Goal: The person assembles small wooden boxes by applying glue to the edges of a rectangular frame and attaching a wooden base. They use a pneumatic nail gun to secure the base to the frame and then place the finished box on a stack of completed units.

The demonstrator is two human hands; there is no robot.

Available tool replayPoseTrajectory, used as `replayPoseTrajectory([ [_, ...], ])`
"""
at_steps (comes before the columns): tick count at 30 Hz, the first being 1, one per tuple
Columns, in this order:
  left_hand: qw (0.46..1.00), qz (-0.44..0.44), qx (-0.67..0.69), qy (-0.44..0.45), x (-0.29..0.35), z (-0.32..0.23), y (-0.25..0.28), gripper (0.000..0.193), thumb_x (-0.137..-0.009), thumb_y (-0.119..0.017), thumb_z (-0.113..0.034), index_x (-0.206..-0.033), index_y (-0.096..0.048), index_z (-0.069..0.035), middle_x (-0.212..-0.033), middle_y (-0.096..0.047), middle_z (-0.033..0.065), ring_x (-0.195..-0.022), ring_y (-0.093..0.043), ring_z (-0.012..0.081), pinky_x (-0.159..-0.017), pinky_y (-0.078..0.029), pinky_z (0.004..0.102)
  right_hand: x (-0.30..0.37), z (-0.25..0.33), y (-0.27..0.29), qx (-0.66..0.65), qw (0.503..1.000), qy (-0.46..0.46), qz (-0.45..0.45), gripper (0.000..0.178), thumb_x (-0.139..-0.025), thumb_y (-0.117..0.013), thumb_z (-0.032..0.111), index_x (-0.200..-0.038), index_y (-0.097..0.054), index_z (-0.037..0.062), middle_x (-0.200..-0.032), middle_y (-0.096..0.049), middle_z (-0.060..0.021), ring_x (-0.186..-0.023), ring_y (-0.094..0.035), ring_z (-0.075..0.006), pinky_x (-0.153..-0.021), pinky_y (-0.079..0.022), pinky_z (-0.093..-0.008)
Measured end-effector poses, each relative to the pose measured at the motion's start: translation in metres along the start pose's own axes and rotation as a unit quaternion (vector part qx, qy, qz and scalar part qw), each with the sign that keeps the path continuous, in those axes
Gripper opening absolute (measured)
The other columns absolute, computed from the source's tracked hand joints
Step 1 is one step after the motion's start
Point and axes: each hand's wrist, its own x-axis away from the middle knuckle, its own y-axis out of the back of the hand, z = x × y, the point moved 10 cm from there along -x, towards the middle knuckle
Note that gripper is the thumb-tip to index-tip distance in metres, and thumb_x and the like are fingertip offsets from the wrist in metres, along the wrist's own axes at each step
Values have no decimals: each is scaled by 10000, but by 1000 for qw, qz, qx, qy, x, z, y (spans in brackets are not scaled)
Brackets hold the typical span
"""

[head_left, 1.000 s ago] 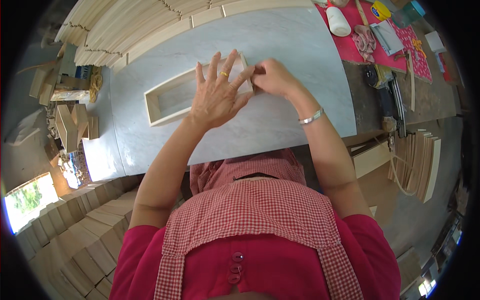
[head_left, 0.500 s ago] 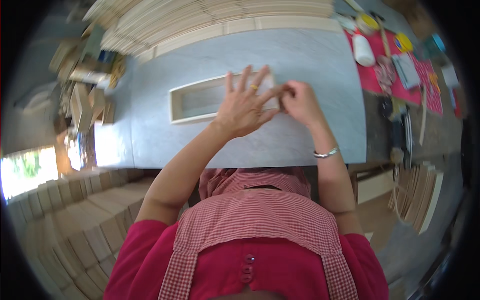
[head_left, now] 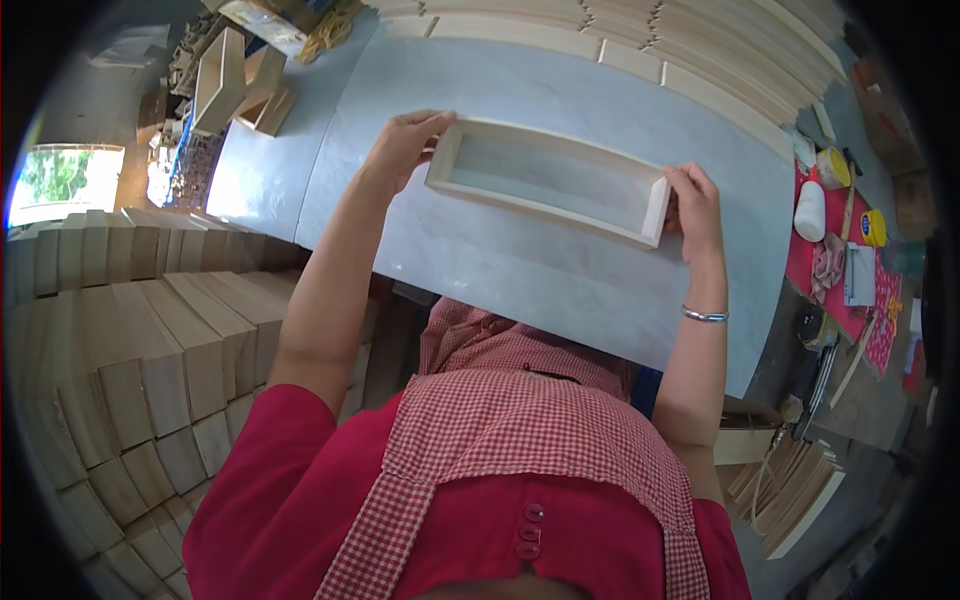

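A long, shallow frame of pale wood is between my two hands, over the grey tabletop. The grey surface shows through its middle. My left hand grips the frame's left short end, thumb and fingers closed around the corner. At the opposite short end my right hand is closed the same way, its fingertips partly hidden behind the wood. A silver bangle sits on my right wrist.
Stacked pale wood strips line the table's far edge. At the right lie a white bottle and a yellow-lidded tub on red cloth. Small wooden boxes stand at far left; wood blocks are piled at lower left.
My left hand has left the frame's right end and now holds its left end. My right hand has taken hold of the right end. The view has turned toward the left.
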Motion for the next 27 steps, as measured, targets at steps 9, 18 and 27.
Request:
replayPoseTrajectory([
  [9, 999, 14, 25, -42, 0, 9, -6, 428, -977, -705, -347, -1210, -708, 12, -1069, -714, 100, -959, -639, 166, -892, -505, 321, 6, -2, 1, -9, 1000, 21, 9, 241, -1003, -643, 297, -913, -627, 74, -746, -595, 16, -590, -554, -58, -456, -456, -241],
  [18, 996, 60, 65, -24, 67, 37, 0, 443, -1037, -617, -232, -1400, -567, 16, -1213, -660, 92, -1102, -619, 159, -965, -489, 306, 83, -15, 3, -36, 998, 37, 18, 236, -967, -709, 225, -1000, -597, 20, -838, -611, -16, -618, -568, -67, -476, -467, -220],
  [27, 998, 24, -39, -48, 71, 24, 12, 382, -973, -685, -132, -1334, -617, -28, -1170, -674, 96, -1102, -629, 186, -954, -512, 336, 77, -21, -3, -47, 994, -24, 99, 235, -933, -721, 235, -964, -590, 43, -889, -631, -48, -625, -630, -106, -434, -460, -242],
])
